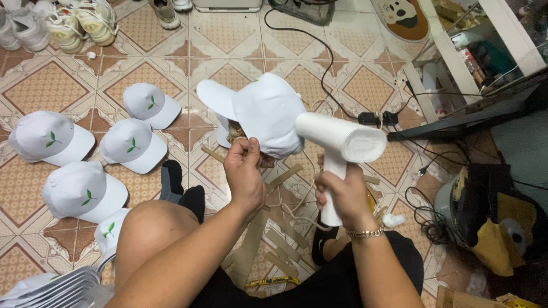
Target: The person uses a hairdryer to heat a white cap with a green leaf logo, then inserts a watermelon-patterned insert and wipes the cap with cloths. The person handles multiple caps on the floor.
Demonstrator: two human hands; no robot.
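Tiled floor [51, 85], patterned in brown and cream, serves as the work surface; the person sits on it with one knee raised. Finished caps [85, 191], white with a small green leaf mark on the front, lie brim-out in a loose group on the left, well apart from the hands, apparently so that they stay separate from the piece in work. A stack of further brims [57, 288] sits at the lower left edge. The cap [265, 114] in hand is held up above the lap, brim pointing left; it appears to be packed with crumpled brown paper, probably to keep its crown rounded. The dryer [339, 142], white and pistol-shaped, has its nozzle just beside the crown, touching or nearly so. Its black cord [319, 68] runs across the tiles to a plug block [377, 118]. Left hand [245, 171] is closed on the cap's lower edge, thumb on top. Right hand [342, 197], wearing a chain bracelet, is clamped round the dryer's grip. The hands are near each other but apart. Cardboard strips [285, 177] lie scattered beneath them.
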